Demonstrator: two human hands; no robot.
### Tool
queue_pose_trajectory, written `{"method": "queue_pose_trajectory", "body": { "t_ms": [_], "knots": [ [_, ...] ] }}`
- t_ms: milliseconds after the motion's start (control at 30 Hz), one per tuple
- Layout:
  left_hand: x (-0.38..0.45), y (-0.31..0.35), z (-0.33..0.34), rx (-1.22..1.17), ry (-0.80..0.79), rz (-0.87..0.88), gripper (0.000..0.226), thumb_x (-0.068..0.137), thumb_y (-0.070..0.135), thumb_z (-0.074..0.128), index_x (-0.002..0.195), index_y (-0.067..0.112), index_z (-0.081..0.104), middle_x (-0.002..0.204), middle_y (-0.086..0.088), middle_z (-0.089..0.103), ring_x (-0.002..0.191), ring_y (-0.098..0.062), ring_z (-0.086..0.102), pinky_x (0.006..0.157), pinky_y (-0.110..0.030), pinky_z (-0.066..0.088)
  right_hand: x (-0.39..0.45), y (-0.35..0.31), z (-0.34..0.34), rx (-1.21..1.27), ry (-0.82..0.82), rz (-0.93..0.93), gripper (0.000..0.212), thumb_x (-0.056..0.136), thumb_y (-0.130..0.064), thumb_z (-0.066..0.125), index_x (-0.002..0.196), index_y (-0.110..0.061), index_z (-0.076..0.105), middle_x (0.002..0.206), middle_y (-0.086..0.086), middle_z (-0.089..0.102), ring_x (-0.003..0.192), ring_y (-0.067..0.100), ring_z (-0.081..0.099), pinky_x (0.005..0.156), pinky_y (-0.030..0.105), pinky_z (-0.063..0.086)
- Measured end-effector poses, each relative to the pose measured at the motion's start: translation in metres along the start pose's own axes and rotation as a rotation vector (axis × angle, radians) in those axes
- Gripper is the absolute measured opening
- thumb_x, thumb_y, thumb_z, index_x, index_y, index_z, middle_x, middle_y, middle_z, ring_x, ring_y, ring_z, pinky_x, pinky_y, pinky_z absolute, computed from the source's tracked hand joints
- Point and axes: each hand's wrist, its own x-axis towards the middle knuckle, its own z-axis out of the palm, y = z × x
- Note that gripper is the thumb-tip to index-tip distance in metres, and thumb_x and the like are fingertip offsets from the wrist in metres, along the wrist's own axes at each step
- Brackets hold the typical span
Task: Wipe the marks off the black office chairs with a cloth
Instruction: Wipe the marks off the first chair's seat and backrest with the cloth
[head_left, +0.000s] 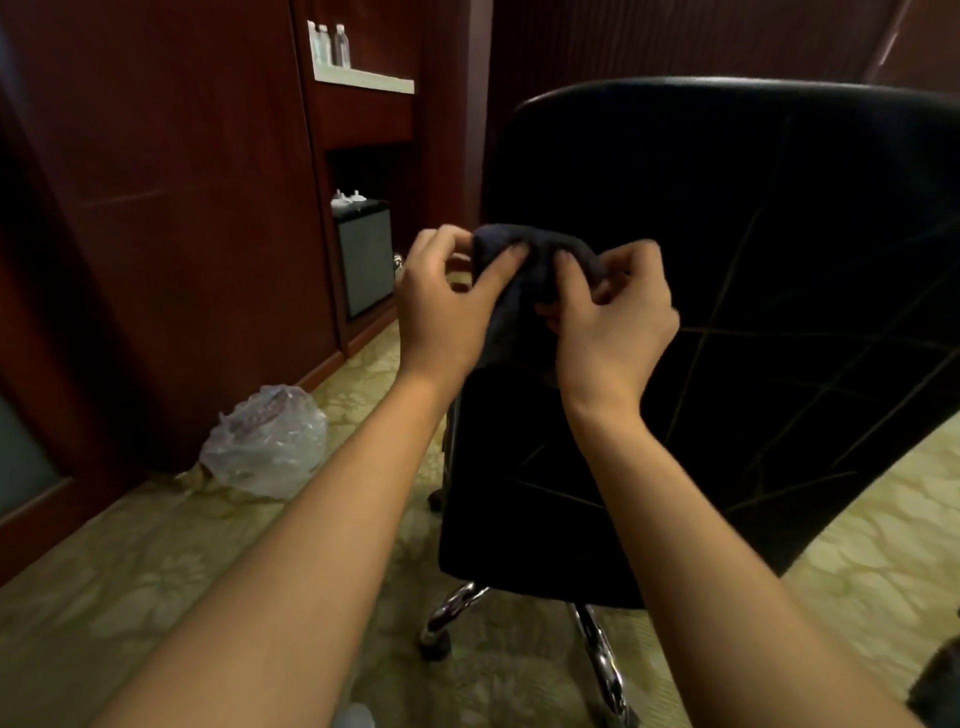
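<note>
A black office chair (753, 249) fills the right half of the view, its backrest crossed by thin pale lines. A dark cloth (535, 254) is bunched up in front of the backrest's left edge. My left hand (447, 301) pinches the cloth's left end between thumb and fingers. My right hand (613, 317) pinches its right end, fingers curled into the fabric. Part of the cloth hangs down between my hands. The chair's chrome base (597, 649) shows below the seat.
A crumpled clear plastic bag (267, 441) lies on the patterned floor at the left, against a dark red wooden wall. A small dark cabinet (366, 254) stands in a niche behind it, with bottles (327, 44) on a white shelf above.
</note>
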Motion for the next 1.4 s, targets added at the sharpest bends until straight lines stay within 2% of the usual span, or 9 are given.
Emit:
{"method": "queue_pose_trajectory", "body": {
  "t_ms": [133, 367, 533, 633, 933, 1100, 1200, 1300, 1400],
  "knots": [
    [-0.03, -0.032, 0.003, -0.102, -0.034, -0.087, 0.025, 0.079, 0.04, 0.074, 0.082, 0.019, 0.061, 0.083, -0.004, 0.066, 0.079, -0.018, 0.066, 0.069, -0.033, 0.053, -0.027, 0.024, 0.005, -0.036, 0.008, 0.046, 0.022, 0.085, -0.02, 0.074, 0.079, -0.015, 0.054, 0.058, -0.016, 0.05, 0.057, -0.012, 0.054, 0.055, 0.002, 0.036],
    [-0.058, -0.051, -0.004, -0.054, -0.091, -0.204, 0.032, 0.08, 0.048, 0.07, 0.082, 0.016, 0.065, 0.079, 0.004, 0.068, 0.079, -0.014, 0.066, 0.071, -0.044, 0.055, -0.05, 0.033, 0.001, -0.096, -0.104, 0.09, 0.021, 0.088, -0.023, 0.072, 0.081, -0.015, 0.055, 0.063, -0.009, 0.056, 0.061, 0.003, 0.061, 0.056, 0.024, 0.052],
    [-0.008, -0.003, -0.014, -0.018, 0.003, 0.042, 0.033, 0.083, 0.051, 0.065, 0.074, 0.021, 0.056, 0.074, 0.005, 0.056, 0.069, -0.011, 0.054, 0.062, -0.025, 0.042, -0.005, -0.02, -0.004, -0.085, -0.015, -0.143, 0.025, 0.086, -0.03, 0.074, 0.079, -0.016, 0.054, 0.059, -0.014, 0.051, 0.06, 0.005, 0.054, 0.057, 0.016, 0.039],
    [0.036, 0.024, -0.013, -0.096, 0.013, 0.049, 0.042, 0.082, 0.055, 0.067, 0.074, 0.015, 0.057, 0.073, -0.003, 0.06, 0.068, -0.015, 0.056, 0.061, -0.031, 0.043, 0.023, -0.051, -0.004, -0.077, 0.011, -0.208, 0.025, 0.086, -0.034, 0.071, 0.08, -0.018, 0.053, 0.062, -0.014, 0.053, 0.063, 0.007, 0.058, 0.064, 0.027, 0.049],
    [0.006, -0.014, -0.014, 0.085, -0.131, 0.058, 0.031, 0.081, 0.038, 0.076, 0.073, 0.019, 0.052, 0.074, 0.004, 0.053, 0.065, -0.007, 0.048, 0.061, -0.019, 0.036, -0.009, 0.014, 0.009, -0.066, -0.06, -0.064, 0.022, 0.088, -0.031, 0.067, 0.084, -0.016, 0.052, 0.069, -0.006, 0.06, 0.063, 0.021, 0.065, 0.06, 0.05, 0.056],
    [-0.062, -0.049, -0.013, 0.227, -0.142, -0.14, 0.026, 0.082, 0.04, 0.075, 0.077, 0.028, 0.053, 0.088, 0.007, 0.053, 0.079, -0.013, 0.056, 0.063, -0.029, 0.042, -0.051, 0.052, 0.002, -0.172, -0.136, 0.037, 0.02, 0.089, -0.024, 0.07, 0.084, -0.015, 0.053, 0.068, -0.005, 0.06, 0.064, 0.015, 0.063, 0.064, 0.045, 0.055],
    [-0.078, -0.059, -0.012, 0.245, -0.175, -0.245, 0.024, 0.08, 0.044, 0.076, 0.077, 0.027, 0.059, 0.09, 0.009, 0.055, 0.08, -0.013, 0.061, 0.059, -0.022, 0.039, -0.065, 0.065, -0.002, -0.181, -0.171, 0.129, 0.02, 0.09, -0.025, 0.069, 0.083, -0.015, 0.053, 0.066, -0.008, 0.058, 0.062, 0.008, 0.061, 0.064, 0.044, 0.055],
    [-0.07, -0.049, -0.018, 0.257, -0.087, -0.131, 0.028, 0.08, 0.045, 0.076, 0.079, 0.019, 0.065, 0.087, 0.009, 0.052, 0.077, -0.014, 0.057, 0.061, -0.026, 0.041, -0.057, 0.052, -0.002, -0.137, -0.147, 0.067, 0.021, 0.089, -0.025, 0.071, 0.082, -0.014, 0.054, 0.062, -0.01, 0.055, 0.058, 0.005, 0.058, 0.061, 0.039, 0.054],
    [-0.04, -0.031, -0.025, 0.201, -0.021, -0.019, 0.033, 0.085, 0.05, 0.068, 0.077, 0.018, 0.061, 0.079, 0.002, 0.058, 0.069, -0.016, 0.056, 0.06, -0.031, 0.043, -0.034, 0.023, 0.003, -0.055, -0.074, -0.086, 0.022, 0.088, -0.025, 0.072, 0.082, -0.013, 0.054, 0.061, -0.012, 0.053, 0.059, 0.0, 0.057, 0.057, 0.02, 0.049]
  ]
}}
